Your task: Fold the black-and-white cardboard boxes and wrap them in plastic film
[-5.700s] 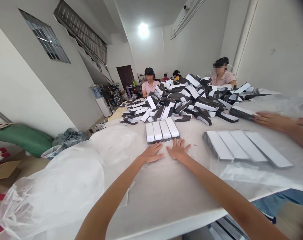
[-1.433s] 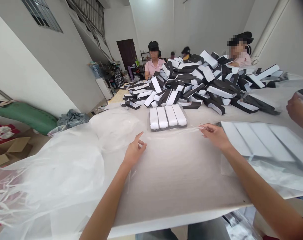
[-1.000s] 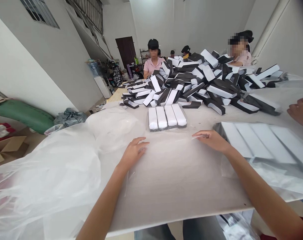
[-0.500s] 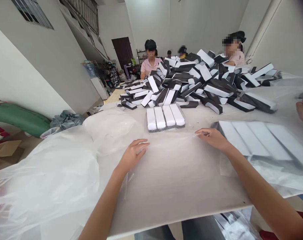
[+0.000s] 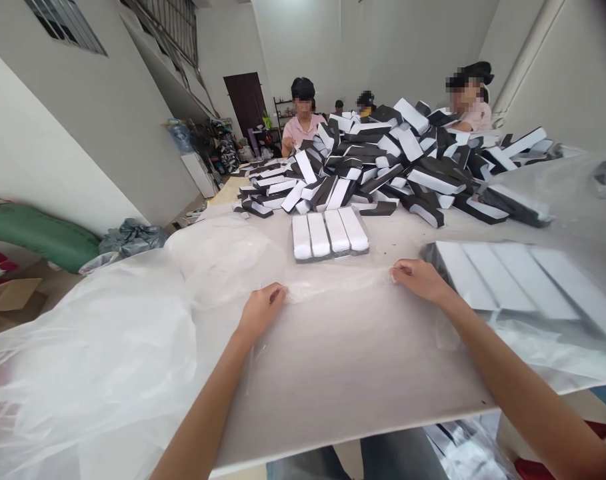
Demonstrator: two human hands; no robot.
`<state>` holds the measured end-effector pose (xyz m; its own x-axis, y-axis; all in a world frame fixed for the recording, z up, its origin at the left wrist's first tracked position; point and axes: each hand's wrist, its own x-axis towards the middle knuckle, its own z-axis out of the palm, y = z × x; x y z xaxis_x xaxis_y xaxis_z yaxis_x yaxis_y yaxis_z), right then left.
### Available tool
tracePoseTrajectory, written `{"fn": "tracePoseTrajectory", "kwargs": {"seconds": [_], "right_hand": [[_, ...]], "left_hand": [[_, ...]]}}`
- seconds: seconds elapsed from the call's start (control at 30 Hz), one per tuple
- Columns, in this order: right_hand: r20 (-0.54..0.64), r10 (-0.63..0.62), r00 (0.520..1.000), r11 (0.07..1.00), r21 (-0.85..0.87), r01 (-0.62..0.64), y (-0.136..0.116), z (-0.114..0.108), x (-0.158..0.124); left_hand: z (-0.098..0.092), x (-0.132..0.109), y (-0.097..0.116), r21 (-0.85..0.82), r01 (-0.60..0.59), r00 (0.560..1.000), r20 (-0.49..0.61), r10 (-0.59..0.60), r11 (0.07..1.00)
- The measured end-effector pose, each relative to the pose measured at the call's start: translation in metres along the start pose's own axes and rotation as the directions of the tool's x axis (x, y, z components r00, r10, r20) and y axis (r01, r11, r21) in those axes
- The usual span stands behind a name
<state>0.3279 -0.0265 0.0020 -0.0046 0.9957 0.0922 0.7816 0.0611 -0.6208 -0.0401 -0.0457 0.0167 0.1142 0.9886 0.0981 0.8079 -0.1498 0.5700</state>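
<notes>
Clear film (image 5: 340,285) is pinched in the left hand (image 5: 263,308) and right hand (image 5: 419,279). Beyond it, 4 white-topped blocks (image 5: 329,233) lie side by side.

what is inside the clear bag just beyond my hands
Four white-topped pieces with dark lower edges lie side by side inside the clear bag; their undersides, and anything beneath them, are hidden.
</notes>
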Motion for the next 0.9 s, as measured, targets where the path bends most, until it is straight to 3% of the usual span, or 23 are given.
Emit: {"fn": "tracePoseTrajectory", "kwargs": {"seconds": [0.33,0.47,0.63,0.7,0.77,0.83,0.9], "right_hand": [[0.021,0.075,0.997,0.997,-0.011,-0.075,-0.001,0.007,0.001],[0.015,0.093,0.996,0.994,-0.060,-0.092,0.002,0.007,0.000],[-0.053,0.129,0.990,0.968,-0.208,-0.138,0.001,0.006,-0.001],[-0.153,0.049,0.987,0.970,-0.230,-0.084,-0.004,0.006,-0.002],[-0.224,-0.124,0.967,0.979,-0.188,0.082,-0.012,0.005,-0.006],[-0.192,-0.307,0.932,0.951,-0.099,0.293,-0.022,0.006,-0.011],[-0.078,-0.431,0.899,0.902,-0.013,0.431,-0.031,0.010,-0.017]], "left_hand": [[0.008,0.000,0.011,0.215,0.188,0.982,-0.044,-0.182,0.958],[0.009,0.000,0.014,0.364,0.226,0.974,-0.072,-0.214,0.904],[0.010,0.000,0.010,0.403,0.233,0.972,-0.127,-0.198,0.885],[0.010,-0.002,0.009,0.388,0.138,0.978,-0.201,-0.062,0.911],[0.009,-0.004,0.010,0.374,-0.071,0.958,-0.233,0.168,0.925],[0.010,-0.007,0.014,0.356,-0.306,0.915,-0.148,0.376,0.883],[0.013,-0.010,0.019,0.313,-0.457,0.877,0.005,0.480,0.833]]}}
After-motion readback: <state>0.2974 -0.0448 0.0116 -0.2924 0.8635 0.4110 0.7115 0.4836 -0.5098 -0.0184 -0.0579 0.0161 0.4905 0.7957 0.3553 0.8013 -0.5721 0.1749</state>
